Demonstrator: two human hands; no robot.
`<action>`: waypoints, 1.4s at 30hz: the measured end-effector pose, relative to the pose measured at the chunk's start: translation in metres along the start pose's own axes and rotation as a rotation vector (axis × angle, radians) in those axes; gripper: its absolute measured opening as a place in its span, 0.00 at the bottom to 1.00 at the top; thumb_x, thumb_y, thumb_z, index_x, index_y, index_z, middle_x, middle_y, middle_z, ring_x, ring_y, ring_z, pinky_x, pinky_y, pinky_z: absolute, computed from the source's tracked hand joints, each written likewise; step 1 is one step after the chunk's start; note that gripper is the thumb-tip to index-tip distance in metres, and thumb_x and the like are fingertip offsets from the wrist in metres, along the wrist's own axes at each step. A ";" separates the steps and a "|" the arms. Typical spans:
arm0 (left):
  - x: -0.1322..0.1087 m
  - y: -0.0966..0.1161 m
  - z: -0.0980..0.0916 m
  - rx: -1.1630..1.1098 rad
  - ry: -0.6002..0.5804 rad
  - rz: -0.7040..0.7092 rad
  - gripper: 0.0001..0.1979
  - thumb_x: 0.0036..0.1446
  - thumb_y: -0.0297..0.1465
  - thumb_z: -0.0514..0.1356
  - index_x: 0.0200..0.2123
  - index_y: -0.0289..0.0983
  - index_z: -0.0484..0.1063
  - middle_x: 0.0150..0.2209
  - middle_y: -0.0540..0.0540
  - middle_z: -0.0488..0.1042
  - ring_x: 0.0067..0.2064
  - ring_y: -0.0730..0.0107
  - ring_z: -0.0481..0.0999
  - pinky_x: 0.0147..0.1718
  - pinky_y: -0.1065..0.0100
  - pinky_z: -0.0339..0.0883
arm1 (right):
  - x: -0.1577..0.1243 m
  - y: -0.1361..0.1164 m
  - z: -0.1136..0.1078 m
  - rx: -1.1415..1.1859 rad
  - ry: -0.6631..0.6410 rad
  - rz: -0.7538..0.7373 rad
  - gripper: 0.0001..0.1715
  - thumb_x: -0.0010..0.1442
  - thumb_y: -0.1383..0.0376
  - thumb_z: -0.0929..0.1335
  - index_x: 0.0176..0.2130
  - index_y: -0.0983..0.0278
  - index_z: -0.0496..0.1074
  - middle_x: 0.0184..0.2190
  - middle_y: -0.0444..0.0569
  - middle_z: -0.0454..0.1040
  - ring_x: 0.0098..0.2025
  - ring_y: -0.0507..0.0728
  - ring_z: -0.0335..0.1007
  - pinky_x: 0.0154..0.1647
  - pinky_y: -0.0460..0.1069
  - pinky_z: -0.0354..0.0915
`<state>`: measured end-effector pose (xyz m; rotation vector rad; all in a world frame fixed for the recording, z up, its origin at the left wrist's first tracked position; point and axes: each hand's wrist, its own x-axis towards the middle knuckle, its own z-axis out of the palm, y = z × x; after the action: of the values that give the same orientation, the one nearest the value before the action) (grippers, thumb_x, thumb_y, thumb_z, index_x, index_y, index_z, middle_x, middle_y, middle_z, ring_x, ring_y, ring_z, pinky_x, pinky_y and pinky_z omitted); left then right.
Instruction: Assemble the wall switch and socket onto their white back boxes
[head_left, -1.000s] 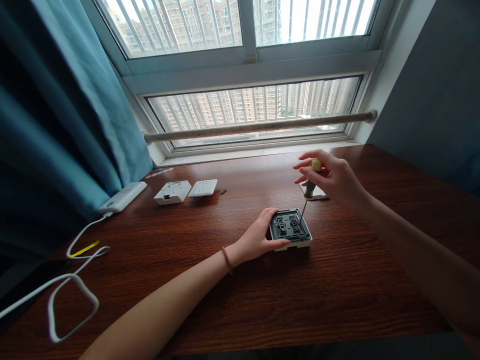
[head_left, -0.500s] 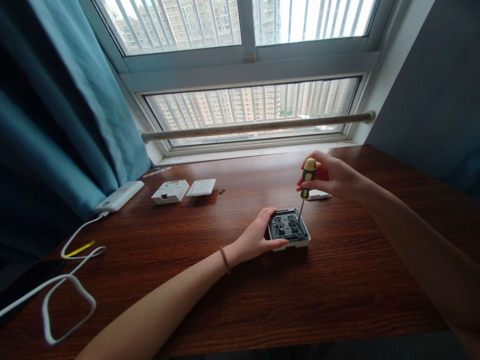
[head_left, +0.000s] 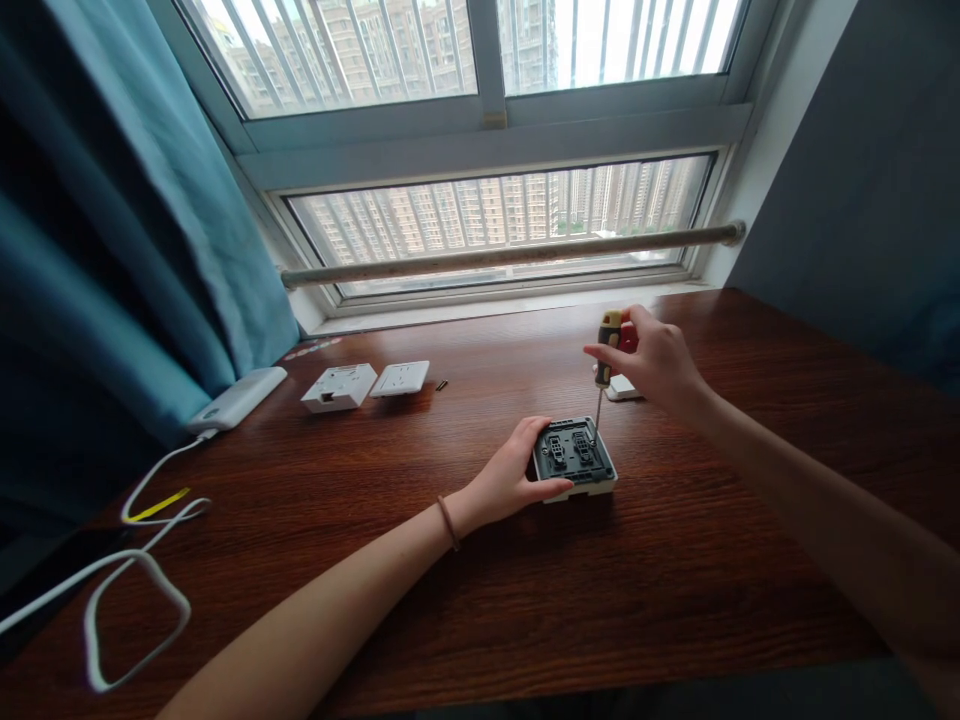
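Note:
On the dark wooden table lies a wall switch point(head_left: 574, 458) in a white box, its cover off and its dark grey inner plate facing up. My left hand point(head_left: 521, 466) grips its left side, thumb along the near edge and fingers at the far edge. In my right hand point(head_left: 651, 350) is a screwdriver point(head_left: 608, 345) with a yellow and black handle, held nearly upright. Its tip meets the right side of the grey plate, at what looks like a screw hole. Behind my right hand a white cover piece point(head_left: 624, 388) is partly hidden.
At the back left stand a white mounting box point(head_left: 339, 387) and a white socket panel point(head_left: 401, 378), with small screws point(head_left: 442, 385) beside them. A white power strip point(head_left: 238, 398) with a looped white cable point(head_left: 135, 560) lies by the blue curtain point(head_left: 187, 200). A window borders the table's far side.
My right hand has turned on the screwdriver handle, its fingers shifting and the handle rotating. The tip stays at the same spot. My left hand keeps its hold on the switch.

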<state>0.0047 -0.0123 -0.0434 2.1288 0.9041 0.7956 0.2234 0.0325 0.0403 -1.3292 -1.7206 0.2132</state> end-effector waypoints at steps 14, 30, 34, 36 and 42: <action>0.000 -0.001 0.000 0.036 -0.021 0.004 0.34 0.47 0.38 0.64 0.55 0.37 0.55 0.54 0.39 0.60 0.56 0.58 0.62 0.56 0.58 0.56 | -0.006 0.052 0.037 -0.645 -0.371 -0.098 0.23 0.58 0.54 0.60 0.48 0.61 0.69 0.31 0.53 0.77 0.33 0.61 0.72 0.30 0.49 0.59; -0.001 -0.004 0.000 0.065 -0.027 0.010 0.34 0.47 0.39 0.64 0.56 0.38 0.55 0.54 0.40 0.60 0.55 0.59 0.62 0.57 0.60 0.56 | -0.016 0.063 0.057 -0.796 -0.492 -0.136 0.21 0.55 0.55 0.60 0.35 0.66 0.74 0.31 0.57 0.76 0.35 0.63 0.72 0.31 0.49 0.56; -0.001 -0.004 0.001 0.063 -0.024 0.012 0.34 0.47 0.39 0.63 0.56 0.38 0.55 0.54 0.39 0.59 0.56 0.58 0.61 0.57 0.59 0.56 | -0.016 0.065 0.057 -0.803 -0.500 -0.132 0.21 0.55 0.54 0.60 0.36 0.65 0.74 0.32 0.57 0.76 0.36 0.63 0.72 0.31 0.50 0.57; -0.001 -0.004 0.001 0.064 -0.023 0.012 0.34 0.47 0.38 0.64 0.56 0.38 0.55 0.55 0.39 0.60 0.56 0.58 0.61 0.57 0.59 0.56 | -0.016 0.066 0.057 -0.805 -0.499 -0.125 0.22 0.55 0.54 0.60 0.36 0.65 0.74 0.32 0.57 0.76 0.36 0.64 0.72 0.31 0.50 0.57; 0.000 -0.005 0.000 0.065 -0.024 0.017 0.34 0.48 0.38 0.63 0.56 0.37 0.54 0.55 0.39 0.59 0.56 0.58 0.61 0.57 0.59 0.56 | -0.015 0.067 0.057 -0.801 -0.491 -0.102 0.26 0.55 0.49 0.59 0.40 0.64 0.74 0.33 0.57 0.76 0.37 0.64 0.72 0.32 0.51 0.58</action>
<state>0.0031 -0.0100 -0.0477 2.2004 0.9115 0.7576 0.2267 0.0682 -0.0411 -1.8487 -2.4238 -0.2676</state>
